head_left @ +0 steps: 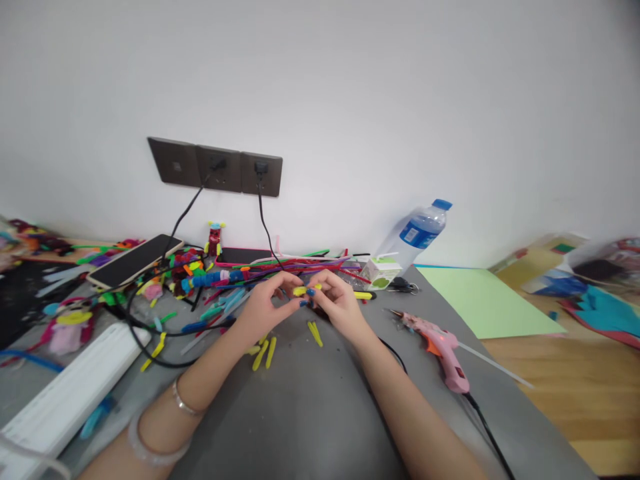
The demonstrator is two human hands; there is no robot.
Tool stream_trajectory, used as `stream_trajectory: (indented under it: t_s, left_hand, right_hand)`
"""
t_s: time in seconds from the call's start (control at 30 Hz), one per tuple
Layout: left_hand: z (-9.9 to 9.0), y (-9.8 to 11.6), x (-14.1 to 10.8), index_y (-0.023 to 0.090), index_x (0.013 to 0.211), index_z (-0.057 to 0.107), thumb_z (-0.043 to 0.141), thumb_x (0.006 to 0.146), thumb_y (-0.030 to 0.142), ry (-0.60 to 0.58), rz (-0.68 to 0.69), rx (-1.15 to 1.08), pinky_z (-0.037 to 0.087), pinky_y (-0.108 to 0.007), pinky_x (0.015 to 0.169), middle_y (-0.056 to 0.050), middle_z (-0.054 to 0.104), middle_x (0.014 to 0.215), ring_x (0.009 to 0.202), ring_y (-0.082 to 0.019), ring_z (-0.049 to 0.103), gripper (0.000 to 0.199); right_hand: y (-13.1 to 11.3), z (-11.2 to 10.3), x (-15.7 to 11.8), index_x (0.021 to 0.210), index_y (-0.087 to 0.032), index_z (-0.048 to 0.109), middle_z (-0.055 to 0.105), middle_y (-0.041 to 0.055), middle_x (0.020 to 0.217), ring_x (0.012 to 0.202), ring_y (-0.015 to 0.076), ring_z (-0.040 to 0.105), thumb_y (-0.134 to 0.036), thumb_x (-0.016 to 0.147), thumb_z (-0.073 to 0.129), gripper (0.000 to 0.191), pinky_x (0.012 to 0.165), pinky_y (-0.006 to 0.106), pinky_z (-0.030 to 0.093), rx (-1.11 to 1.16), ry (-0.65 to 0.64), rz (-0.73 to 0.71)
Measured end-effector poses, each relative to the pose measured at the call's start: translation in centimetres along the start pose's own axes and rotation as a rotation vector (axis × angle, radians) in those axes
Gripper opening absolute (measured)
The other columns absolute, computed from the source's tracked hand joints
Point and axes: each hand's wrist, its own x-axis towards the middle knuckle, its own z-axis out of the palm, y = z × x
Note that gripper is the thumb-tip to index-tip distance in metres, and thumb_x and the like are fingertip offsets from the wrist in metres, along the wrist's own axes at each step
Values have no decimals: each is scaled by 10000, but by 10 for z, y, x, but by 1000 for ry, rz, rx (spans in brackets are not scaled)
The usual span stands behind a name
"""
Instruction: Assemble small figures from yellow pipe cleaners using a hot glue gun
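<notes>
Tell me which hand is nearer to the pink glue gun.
Right. The right hand is just left of the pink glue gun, not touching it; the left hand is farther left, beyond the right hand.

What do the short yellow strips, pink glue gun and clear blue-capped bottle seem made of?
Yellow strips: possibly matte chenille, with soft, shineless edges; blur leaves it open. Glue gun: probably smooth plastic, evenly coloured. Bottle: likely glossy plastic, see-through.

The near tabletop (pixel 280 427) offers passage, with the white bar (pixel 75 393) obstructing left and the glue gun (pixel 447 357) right.
</notes>
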Motion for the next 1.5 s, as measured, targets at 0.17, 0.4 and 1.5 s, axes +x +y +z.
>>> stream_trajectory:
  t_s: [0.17,0.4,1.5]
  left_hand:
    - [0,0,1,184,989,660,662,825,235,10,-12,50,492,-273,717,-34,709,919,805,-171,636,172]
    - [0,-3,2,177,947,668,634,841,236,25,-21,75,502,-279,720,-32,710,883,776,-168,637,126]
    - [2,-6,1,180,961,671,654,835,200,71,12,4,514,-261,701,-34,714,907,776,-154,649,128]
  right_hand:
    - [7,-1,-2,900,-215,593,576,-1,751,573,125,514,-426,917,621,214,543,253,414,-154,31,-63]
    - [9,-1,-2,914,-216,595,618,15,802,661,151,592,-286,940,573,78,623,266,433,-313,33,-144]
    - [4,1,-4,899,-222,574,635,22,772,647,165,604,-343,957,556,136,593,279,450,-265,86,-139]
